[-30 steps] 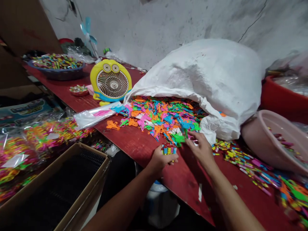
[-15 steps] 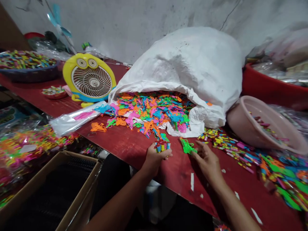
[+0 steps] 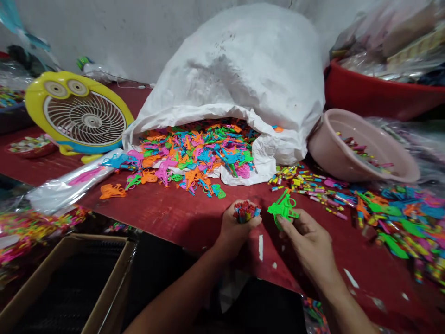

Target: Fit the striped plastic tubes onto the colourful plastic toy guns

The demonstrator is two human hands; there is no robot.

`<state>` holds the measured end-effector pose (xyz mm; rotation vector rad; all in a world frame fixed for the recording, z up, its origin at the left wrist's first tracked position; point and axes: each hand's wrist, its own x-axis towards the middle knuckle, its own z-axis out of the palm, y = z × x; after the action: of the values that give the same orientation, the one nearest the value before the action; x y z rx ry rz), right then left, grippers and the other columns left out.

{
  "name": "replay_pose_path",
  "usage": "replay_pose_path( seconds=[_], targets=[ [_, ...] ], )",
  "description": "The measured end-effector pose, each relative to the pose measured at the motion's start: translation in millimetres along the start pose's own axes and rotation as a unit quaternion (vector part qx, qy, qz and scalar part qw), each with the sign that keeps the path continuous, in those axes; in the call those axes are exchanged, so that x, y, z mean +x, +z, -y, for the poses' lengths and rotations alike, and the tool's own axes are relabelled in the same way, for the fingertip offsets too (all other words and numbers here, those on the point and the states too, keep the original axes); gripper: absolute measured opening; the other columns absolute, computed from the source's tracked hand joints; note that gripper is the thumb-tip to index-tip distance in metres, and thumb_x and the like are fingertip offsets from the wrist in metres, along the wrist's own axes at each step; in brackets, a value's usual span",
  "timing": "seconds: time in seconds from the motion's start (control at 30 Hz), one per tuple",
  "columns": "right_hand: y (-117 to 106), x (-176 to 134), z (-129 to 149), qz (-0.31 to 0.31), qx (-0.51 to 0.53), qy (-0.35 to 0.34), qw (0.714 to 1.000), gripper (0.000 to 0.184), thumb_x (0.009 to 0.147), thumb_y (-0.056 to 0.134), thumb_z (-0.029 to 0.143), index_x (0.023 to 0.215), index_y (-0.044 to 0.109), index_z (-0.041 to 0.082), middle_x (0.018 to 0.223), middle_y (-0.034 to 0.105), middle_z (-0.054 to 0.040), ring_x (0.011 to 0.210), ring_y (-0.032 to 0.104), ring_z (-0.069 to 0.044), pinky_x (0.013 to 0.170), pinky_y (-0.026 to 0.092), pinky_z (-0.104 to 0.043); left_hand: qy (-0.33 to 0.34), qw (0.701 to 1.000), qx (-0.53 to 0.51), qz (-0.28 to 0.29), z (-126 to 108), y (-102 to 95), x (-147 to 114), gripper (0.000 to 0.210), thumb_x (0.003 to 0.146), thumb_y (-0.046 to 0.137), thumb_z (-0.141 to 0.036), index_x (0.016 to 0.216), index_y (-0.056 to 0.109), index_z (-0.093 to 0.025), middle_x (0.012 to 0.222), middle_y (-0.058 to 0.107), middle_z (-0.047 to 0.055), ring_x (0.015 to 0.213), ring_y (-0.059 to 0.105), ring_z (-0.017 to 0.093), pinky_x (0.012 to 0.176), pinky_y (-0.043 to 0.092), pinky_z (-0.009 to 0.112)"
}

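My left hand (image 3: 232, 234) is closed around a bundle of short coloured tubes (image 3: 247, 211), with red ends pointing up and blue and yellow sides showing. Beside it, my right hand (image 3: 313, 239) pinches a bright green plastic toy piece (image 3: 284, 208) with loops and thin arms. A small gap separates that piece from the bundle. Beyond both hands, similar flat pieces (image 3: 194, 155) in orange, pink, blue and green spill from the mouth of a large white sack (image 3: 239, 74). Loose small tubes (image 3: 301, 184) lie to the right of the sack's mouth.
A pink basin (image 3: 320, 144) lies tilted at the right, with a red tub (image 3: 375, 95) behind it. Mixed toys (image 3: 403, 222) are piled at the right. A yellow fan (image 3: 92, 121) and plastic bags (image 3: 74, 183) are on the left. An open cardboard box (image 3: 114, 273) sits below the table edge.
The camera view has shifted right and nearer the table. My right hand has raised and turned the green piece, bringing it closer to my left hand, which still grips the tubes.
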<state>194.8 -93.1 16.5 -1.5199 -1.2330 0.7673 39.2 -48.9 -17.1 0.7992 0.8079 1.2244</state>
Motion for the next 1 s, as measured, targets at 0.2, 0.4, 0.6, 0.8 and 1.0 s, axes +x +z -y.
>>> replay_pose_path(
  seconds=[0.2,0.4,0.6,0.8,1.0],
  targets=[
    [19,-10,11,-0.042,-0.006,0.01,0.999,0.03,0.082,0.07,0.047,0.092,0.064,0.019,0.062,0.061,0.0012,0.051,0.053,-0.013,0.047,0.041,-0.022,0.018,0.998,0.05,-0.025,3,1.7,2,0.024,0.064,0.077,-0.021,0.077,0.057,-0.017,0.068,0.054,-0.005,0.06,0.046,0.009,0.061,0.04,0.021],
    [34,-11,16,-0.048,-0.043,-0.023,0.998,0.027,0.084,0.067,0.046,0.089,0.062,0.02,0.061,0.062,0.0015,0.052,0.056,-0.014,0.048,0.042,-0.022,0.051,0.996,0.072,-0.025,4,1.7,2,0.017,0.067,0.071,-0.017,0.079,0.059,-0.018,0.069,0.055,-0.004,0.062,0.047,0.01,0.061,0.04,0.021],
    [35,-15,10,-0.065,-0.135,-0.077,0.986,0.024,0.087,0.063,0.045,0.087,0.06,0.021,0.063,0.06,0.002,0.055,0.055,-0.014,0.053,0.041,-0.024,0.098,0.985,0.135,-0.049,7,-0.9,0,0.013,0.07,0.069,-0.017,0.078,0.059,-0.019,0.072,0.059,-0.002,0.065,0.05,0.013,0.065,0.042,0.023],
    [34,-12,12,-0.059,-0.17,-0.094,0.979,0.026,0.089,0.06,0.045,0.08,0.057,0.021,0.059,0.051,0.0038,0.053,0.046,-0.013,0.051,0.035,-0.024,0.169,0.963,0.211,-0.017,5,-3.6,-4,0.012,0.071,0.066,-0.012,0.076,0.06,-0.021,0.078,0.062,0.002,0.074,0.055,0.018,0.073,0.043,0.027],
    [34,-11,7,-0.01,-0.013,0.002,1.0,0.031,0.088,0.061,0.048,0.077,0.052,0.021,0.062,0.055,0.0029,0.053,0.05,-0.013,0.05,0.039,-0.023,0.159,0.961,0.225,0.031,11,-4.8,-5,0.026,0.063,0.063,-0.004,0.082,0.066,-0.022,0.08,0.064,0.002,0.076,0.057,0.019,0.071,0.043,0.027]
  ],
)
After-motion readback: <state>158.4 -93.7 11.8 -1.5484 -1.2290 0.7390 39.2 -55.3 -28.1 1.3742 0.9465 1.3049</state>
